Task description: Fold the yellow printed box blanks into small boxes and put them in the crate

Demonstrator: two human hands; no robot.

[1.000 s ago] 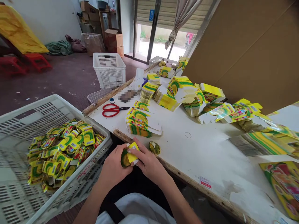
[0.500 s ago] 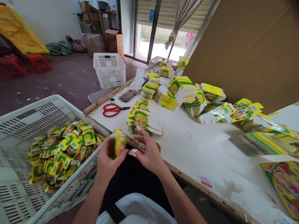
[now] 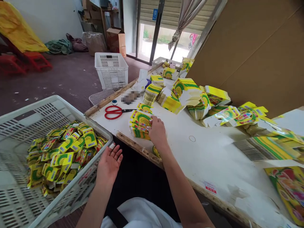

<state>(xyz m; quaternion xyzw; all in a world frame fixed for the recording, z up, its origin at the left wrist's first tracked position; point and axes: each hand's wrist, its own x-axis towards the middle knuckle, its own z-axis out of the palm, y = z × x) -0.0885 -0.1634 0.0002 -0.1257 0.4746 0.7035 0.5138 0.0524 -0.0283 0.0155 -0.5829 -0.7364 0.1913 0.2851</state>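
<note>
Right hand (image 3: 157,133): grip rests on top of the stack of flat cartons (image 3: 139,124), fingers bent over the top sheet. Cannot tell if a sheet is pinched.

Left hand (image 3: 109,161): grip wide, palm up, fingers spread, nothing in it. It sits below and left of the stack, off the surface (image 3: 201,148), just beside the rim of the near crate (image 3: 28,110).

Around the stack:
- a small folded yellow-green piece (image 3: 155,151) lies just below it at the surface edge, against the right wrist
- red scissors (image 3: 115,112) lie to its left
- a small tape roll (image 3: 114,102) lies beyond the scissors
- more piles of carton blanks (image 3: 180,95) lie behind it and to its right
- a big cardboard sheet (image 3: 249,47) leans behind those piles

Nothing lies between the right hand and the stack.

Change from half a second ago: the left hand held a folded box and is now bare. The right hand was in front of the body and has gone forward onto the stack.

Containers: the near crate, left of the stack, holds a heap of folded boxes (image 3: 64,148). A second white crate (image 3: 110,68) stands on the floor well behind the stack, contents not visible.
</note>
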